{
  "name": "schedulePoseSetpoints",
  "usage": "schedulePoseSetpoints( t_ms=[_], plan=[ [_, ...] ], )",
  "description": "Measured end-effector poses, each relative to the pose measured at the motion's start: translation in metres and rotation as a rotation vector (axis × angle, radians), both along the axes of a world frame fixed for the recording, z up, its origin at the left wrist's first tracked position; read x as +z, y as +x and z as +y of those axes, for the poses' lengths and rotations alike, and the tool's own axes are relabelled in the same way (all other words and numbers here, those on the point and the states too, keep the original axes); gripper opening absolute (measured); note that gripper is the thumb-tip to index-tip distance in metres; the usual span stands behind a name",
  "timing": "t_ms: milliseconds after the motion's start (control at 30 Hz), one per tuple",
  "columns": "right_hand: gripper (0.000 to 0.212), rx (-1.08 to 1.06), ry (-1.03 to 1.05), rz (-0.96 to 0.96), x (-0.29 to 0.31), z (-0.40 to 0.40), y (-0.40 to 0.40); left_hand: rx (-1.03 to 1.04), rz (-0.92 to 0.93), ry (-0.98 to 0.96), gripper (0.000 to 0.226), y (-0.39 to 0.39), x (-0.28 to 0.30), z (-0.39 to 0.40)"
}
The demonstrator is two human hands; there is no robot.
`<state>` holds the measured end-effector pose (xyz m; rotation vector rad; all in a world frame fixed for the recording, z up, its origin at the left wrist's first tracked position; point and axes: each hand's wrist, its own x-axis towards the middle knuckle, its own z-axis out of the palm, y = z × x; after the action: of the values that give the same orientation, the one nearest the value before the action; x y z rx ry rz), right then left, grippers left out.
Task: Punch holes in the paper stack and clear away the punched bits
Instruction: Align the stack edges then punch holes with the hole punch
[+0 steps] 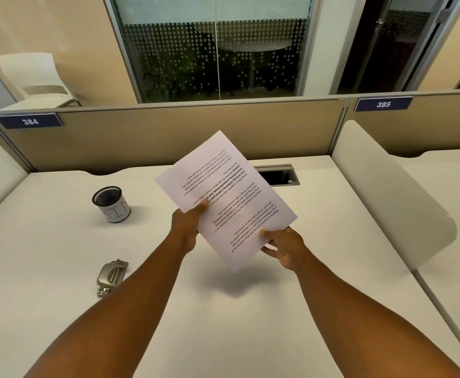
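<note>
I hold a white printed paper stack (226,192) tilted in the air above the middle of the desk, text facing me upside down. My left hand (186,225) pinches its left edge with the thumb on top. My right hand (283,246) grips its lower right corner, thumb on the page and fingers under it. A silver metal hole punch (112,275) lies on the desk to the left, beside my left forearm, untouched.
A black mesh cup with a white label (112,204) stands at the back left of the white desk (59,268). A cable slot (278,175) opens at the desk's back. Beige partitions (168,132) bound the back, and a white divider (387,203) rises on the right.
</note>
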<state>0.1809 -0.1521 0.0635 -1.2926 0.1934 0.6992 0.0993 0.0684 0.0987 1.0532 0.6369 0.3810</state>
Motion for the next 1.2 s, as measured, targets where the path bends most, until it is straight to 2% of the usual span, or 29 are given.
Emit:
schedulePoseSetpoints(
  t_ms=[133, 367, 633, 767, 933, 1033, 1200],
  plan=[
    [0.04, -0.095, -0.048, -0.006, -0.003, -0.005, 0.002, -0.08, -0.011, 0.112, 0.04, 0.0, 0.008, 0.006],
    [0.021, -0.116, -0.13, -0.085, 0.005, -0.015, 0.006, -0.172, 0.005, 0.257, 0.034, 0.003, 0.015, 0.011],
    [0.016, -0.024, -0.325, -0.353, 0.008, -0.01, 0.009, -0.259, 0.042, 0.401, 0.026, 0.007, 0.012, 0.003],
    [0.018, -0.01, -0.411, -0.43, 0.006, -0.009, 0.01, -0.27, 0.036, 0.432, 0.02, 0.005, 0.007, -0.001],
    [0.013, 0.051, -0.496, -0.481, 0.001, -0.012, 0.008, -0.275, 0.036, 0.405, 0.023, -0.003, -0.002, -0.005],
    [0.026, 0.096, -0.48, -0.502, 0.0, -0.012, 0.004, -0.313, 0.062, 0.386, 0.024, -0.009, -0.009, -0.007],
    [0.025, 0.075, -0.488, -0.527, 0.0, -0.012, 0.003, -0.293, 0.076, 0.395, 0.021, -0.012, -0.015, -0.007]
  ],
)
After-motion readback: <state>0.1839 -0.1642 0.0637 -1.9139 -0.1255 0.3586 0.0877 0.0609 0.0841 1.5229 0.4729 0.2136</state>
